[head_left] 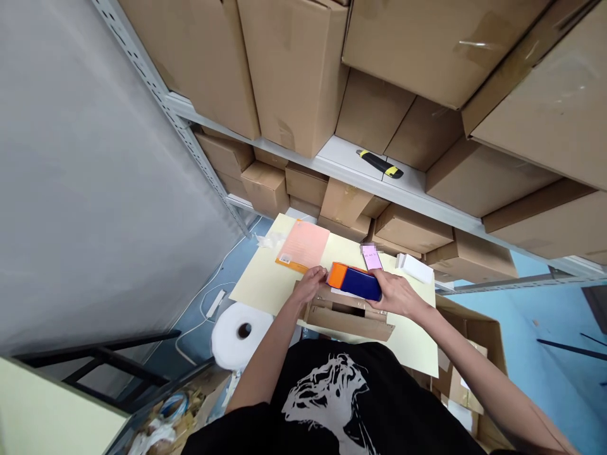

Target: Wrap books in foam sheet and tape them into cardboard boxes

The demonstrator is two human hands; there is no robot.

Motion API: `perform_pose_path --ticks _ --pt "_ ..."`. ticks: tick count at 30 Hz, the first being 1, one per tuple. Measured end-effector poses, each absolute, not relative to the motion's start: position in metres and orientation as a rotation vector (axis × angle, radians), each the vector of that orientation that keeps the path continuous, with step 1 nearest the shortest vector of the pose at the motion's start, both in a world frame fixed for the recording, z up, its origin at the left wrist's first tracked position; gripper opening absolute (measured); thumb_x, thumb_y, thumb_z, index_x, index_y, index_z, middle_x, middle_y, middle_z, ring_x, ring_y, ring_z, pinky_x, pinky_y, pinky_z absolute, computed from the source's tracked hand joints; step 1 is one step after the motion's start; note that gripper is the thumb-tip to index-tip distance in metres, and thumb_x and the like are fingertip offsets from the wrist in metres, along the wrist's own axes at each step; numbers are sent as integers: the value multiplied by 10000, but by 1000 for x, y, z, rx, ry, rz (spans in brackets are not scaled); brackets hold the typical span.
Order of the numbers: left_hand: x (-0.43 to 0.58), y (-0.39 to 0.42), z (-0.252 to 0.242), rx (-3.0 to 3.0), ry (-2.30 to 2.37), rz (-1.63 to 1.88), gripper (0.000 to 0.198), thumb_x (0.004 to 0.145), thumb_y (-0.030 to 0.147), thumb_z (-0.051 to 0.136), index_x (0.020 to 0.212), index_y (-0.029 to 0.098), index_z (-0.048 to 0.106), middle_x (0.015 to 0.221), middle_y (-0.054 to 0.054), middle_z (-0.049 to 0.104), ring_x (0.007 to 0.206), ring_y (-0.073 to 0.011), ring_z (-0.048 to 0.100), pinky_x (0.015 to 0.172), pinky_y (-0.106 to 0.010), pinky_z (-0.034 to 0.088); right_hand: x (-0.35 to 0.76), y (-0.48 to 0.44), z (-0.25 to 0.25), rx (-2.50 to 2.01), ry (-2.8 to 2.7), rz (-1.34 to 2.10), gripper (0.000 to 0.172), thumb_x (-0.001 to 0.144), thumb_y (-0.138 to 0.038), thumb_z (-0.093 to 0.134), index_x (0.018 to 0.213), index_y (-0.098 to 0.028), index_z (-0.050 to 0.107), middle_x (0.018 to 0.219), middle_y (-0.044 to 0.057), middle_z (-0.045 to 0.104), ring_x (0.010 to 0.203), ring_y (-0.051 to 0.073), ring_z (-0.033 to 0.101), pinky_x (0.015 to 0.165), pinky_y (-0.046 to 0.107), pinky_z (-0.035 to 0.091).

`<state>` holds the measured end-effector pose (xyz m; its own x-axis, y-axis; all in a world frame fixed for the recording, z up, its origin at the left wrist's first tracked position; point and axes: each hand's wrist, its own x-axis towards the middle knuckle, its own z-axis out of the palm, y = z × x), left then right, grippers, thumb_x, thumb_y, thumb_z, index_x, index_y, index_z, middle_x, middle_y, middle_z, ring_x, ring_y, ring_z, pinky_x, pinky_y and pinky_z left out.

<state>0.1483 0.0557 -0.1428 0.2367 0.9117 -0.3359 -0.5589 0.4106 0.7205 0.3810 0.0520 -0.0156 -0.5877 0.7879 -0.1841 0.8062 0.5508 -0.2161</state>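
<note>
An orange and dark blue box is held over the table, tilted slightly down to the right. My right hand grips its blue end, thumb on top. At the orange end, my left hand has its fingers pinched together at the box's edge; the fingertips are partly hidden. Just below both hands lies an open cardboard box with its flap folded toward me; little of its inside shows. A phone with a lit pink screen is behind my right hand.
On the pale yellow table are a pink sheet packet and a white box. A white roll stands left. Shelves of cartons rise ahead, with a yellow-black box cutter. A large open carton is right.
</note>
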Motion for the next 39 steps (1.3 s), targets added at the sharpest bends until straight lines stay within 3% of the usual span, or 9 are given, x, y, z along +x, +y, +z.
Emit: perform_pose_path --ticks 5,9,13,16,24,29,34,39 --pt "151 54 -141 505 826 1045 429 595 504 773 643 154 529 678 13 576 721 -119 572 789 -302 478 392 62 -14 1529 2534 -519 557 751 -420 591 1216 -160 428 1007 105 669 827 268 668 705 349 487" --pt "152 57 -142 511 838 1003 413 613 509 757 682 150 565 693 1 594 762 -145 597 846 -360 480 383 68 -16 1554 2533 -448 617 764 -479 573 1264 -159 407 1178 138 589 863 267 664 719 354 487" --pt "155 58 -140 512 860 1009 420 604 506 763 639 149 543 657 25 563 704 -116 575 839 -345 486 385 71 -21 1463 2576 -276 590 768 -508 565 1221 -142 469 1137 155 604 786 280 665 695 381 486" --pt "158 59 -135 502 861 1024 428 582 497 783 627 148 539 654 24 560 691 -106 572 835 -328 481 398 72 -24 1457 2629 -366 499 770 -458 574 1168 -168 494 1023 115 663 834 286 663 706 378 496" --pt "155 59 -112 479 781 1004 449 574 526 787 606 149 545 664 -6 560 828 -171 608 861 -360 472 429 69 -31 1584 2767 -700 488 746 -408 602 1158 -193 452 1028 93 649 865 245 657 724 343 513" --pt "154 58 -96 509 752 998 457 612 550 754 594 154 528 662 -6 541 894 -198 609 867 -367 468 433 62 -32 1701 2827 -731 544 738 -440 614 1177 -193 408 1068 115 628 873 256 651 734 353 510" --pt "153 56 -83 593 824 1006 432 645 541 733 617 150 553 675 -20 584 819 -179 606 849 -343 447 432 58 -16 1685 2822 -688 559 746 -460 605 1199 -196 412 1083 124 624 923 271 646 768 369 513" --pt "142 49 -70 697 933 1022 371 670 485 730 614 162 554 629 4 582 674 -131 544 724 -263 407 430 57 9 1577 2787 -661 610 720 -476 639 1226 -212 425 1116 125 631 954 287 646 795 397 522"
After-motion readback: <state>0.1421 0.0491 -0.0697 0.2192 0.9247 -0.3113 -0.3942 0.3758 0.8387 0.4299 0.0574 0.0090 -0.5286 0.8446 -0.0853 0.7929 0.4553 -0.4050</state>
